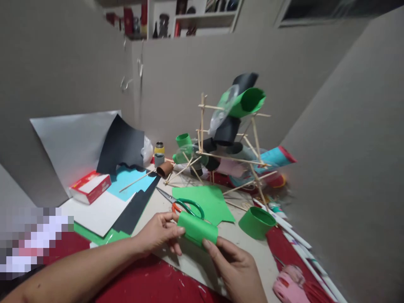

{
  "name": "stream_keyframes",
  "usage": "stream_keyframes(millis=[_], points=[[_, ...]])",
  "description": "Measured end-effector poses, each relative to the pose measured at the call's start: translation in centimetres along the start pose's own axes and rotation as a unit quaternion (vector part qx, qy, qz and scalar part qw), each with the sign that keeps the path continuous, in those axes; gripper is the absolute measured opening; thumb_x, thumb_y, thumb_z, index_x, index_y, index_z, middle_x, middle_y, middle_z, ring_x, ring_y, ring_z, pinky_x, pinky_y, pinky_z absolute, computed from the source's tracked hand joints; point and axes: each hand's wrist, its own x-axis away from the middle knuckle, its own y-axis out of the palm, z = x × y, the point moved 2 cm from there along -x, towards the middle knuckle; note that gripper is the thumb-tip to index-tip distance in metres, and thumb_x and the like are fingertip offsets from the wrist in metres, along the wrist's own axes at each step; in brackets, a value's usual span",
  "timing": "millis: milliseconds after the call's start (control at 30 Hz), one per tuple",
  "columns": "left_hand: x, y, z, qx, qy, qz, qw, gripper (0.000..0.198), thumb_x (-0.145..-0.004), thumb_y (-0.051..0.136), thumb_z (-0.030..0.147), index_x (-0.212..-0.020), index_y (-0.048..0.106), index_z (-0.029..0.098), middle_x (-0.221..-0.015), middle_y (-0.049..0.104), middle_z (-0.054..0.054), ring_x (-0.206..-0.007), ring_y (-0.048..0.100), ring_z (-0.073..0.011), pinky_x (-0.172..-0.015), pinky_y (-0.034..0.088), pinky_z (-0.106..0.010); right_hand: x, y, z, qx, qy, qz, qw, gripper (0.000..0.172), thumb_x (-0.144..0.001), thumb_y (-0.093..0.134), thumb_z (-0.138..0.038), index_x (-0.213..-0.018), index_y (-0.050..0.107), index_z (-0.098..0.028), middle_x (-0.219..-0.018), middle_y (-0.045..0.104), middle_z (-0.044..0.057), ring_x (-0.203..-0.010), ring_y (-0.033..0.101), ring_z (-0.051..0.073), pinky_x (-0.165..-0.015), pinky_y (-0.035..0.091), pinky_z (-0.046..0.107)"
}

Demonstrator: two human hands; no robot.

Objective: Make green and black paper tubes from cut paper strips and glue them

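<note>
A small piece of green foam sheet (198,229), curled into a tube, is held between my two hands above the near part of the board. My left hand (164,232) grips its left end, thumb on the front. At the right end, my right hand (232,259) pinches the lower edge with the thumb, its fingers behind. Scissors (193,206) with green and orange handles lie just behind the tube. Beyond them is a flat green foam sheet (217,200) with a cut edge. To the right stands a finished-looking green foam ring (257,224).
A stick frame (229,156) carrying green and black foam tubes stands at the back. On the left lie a red box (91,187), a blue sheet (131,181) and a black sheet (123,145). A pink glue gun (288,286) rests at the lower right.
</note>
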Motion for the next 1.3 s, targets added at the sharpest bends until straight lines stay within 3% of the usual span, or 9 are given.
stream_keyframes(millis=[67,233,333,467,700,833,1000,1300], points=[[-0.2,-0.3,-0.1,-0.006,0.016,0.045,0.999,0.043,-0.067,0.078,0.050,-0.079,0.058,0.014,-0.053,0.065,0.001,-0.043,0.063,-0.0124,-0.043,0.043,-0.017,-0.2,0.2,0.1,-0.003,-0.018,0.001,1.000,0.036,-0.074,0.066,-0.050,-0.062,0.069,-0.016,-0.053,0.049,0.000,-0.050,0.043,0.014,-0.047,0.038,0.024],[-0.4,-0.5,0.2,-0.015,0.050,0.064,0.997,0.045,-0.063,0.080,0.051,-0.070,0.053,0.015,-0.045,0.059,0.002,-0.041,0.062,-0.0150,-0.042,0.044,-0.019,-0.8,0.5,-0.3,-0.022,-0.054,-0.018,0.998,0.036,-0.075,0.065,-0.051,-0.066,0.072,-0.017,-0.052,0.048,-0.001,-0.050,0.040,0.013,-0.048,0.036,0.023],[-0.2,-0.3,0.4,-0.009,0.058,0.058,0.997,0.044,-0.063,0.080,0.051,-0.071,0.055,0.015,-0.045,0.057,0.003,-0.042,0.063,-0.0155,-0.042,0.043,-0.019,-1.0,0.5,-0.5,-0.039,-0.044,-0.032,0.998,0.038,-0.076,0.065,-0.052,-0.065,0.069,-0.016,-0.052,0.048,-0.002,-0.050,0.039,0.012,-0.047,0.033,0.023],[0.1,-0.1,0.5,-0.008,0.051,0.057,0.997,0.043,-0.066,0.078,0.052,-0.073,0.058,0.014,-0.047,0.060,0.001,-0.041,0.062,-0.0147,-0.042,0.042,-0.019,-1.2,0.5,-0.1,-0.056,-0.009,-0.028,0.998,0.048,-0.073,0.065,-0.059,-0.053,0.057,-0.017,-0.044,0.035,-0.006,-0.043,0.031,0.009,-0.042,0.025,0.022],[0.0,-0.3,0.7,-0.025,0.055,0.064,0.996,0.048,-0.065,0.077,0.056,-0.074,0.064,0.010,-0.049,0.063,-0.003,-0.044,0.061,-0.0141,-0.046,0.043,-0.020,-1.1,0.7,0.3,-0.066,0.008,-0.029,0.997,0.050,-0.072,0.066,-0.060,-0.050,0.048,-0.018,-0.042,0.037,-0.006,-0.042,0.032,0.009,-0.042,0.024,0.022],[0.2,-0.2,0.9,-0.037,0.044,0.053,0.997,0.047,-0.069,0.074,0.056,-0.077,0.064,0.011,-0.050,0.064,-0.004,-0.045,0.062,-0.0147,-0.048,0.044,-0.021,-1.0,0.7,0.0,-0.082,-0.005,-0.029,0.996,0.048,-0.074,0.066,-0.057,-0.051,0.052,-0.018,-0.041,0.039,-0.006,-0.040,0.032,0.008,-0.040,0.022,0.022],[0.2,0.2,1.1,-0.087,0.039,0.045,0.994,0.047,-0.074,0.071,0.052,-0.095,0.068,0.010,-0.059,0.068,-0.004,-0.049,0.062,-0.0140,-0.050,0.044,-0.021,-1.6,0.6,-0.1,-0.107,-0.010,-0.048,0.993,0.046,-0.074,0.067,-0.054,-0.051,0.054,-0.016,-0.040,0.039,-0.007,-0.038,0.032,0.007,-0.039,0.021,0.020],[-0.1,-0.2,1.3,-0.115,0.040,0.057,0.991,0.037,-0.079,0.070,0.046,-0.094,0.069,0.011,-0.056,0.067,-0.002,-0.048,0.059,-0.0111,-0.053,0.043,-0.020,-2.1,0.1,0.0,-0.153,-0.051,-0.044,0.986,0.043,-0.077,0.064,-0.045,-0.048,0.048,-0.018,-0.044,0.038,-0.008,-0.038,0.036,0.006,-0.039,0.023,0.020]])
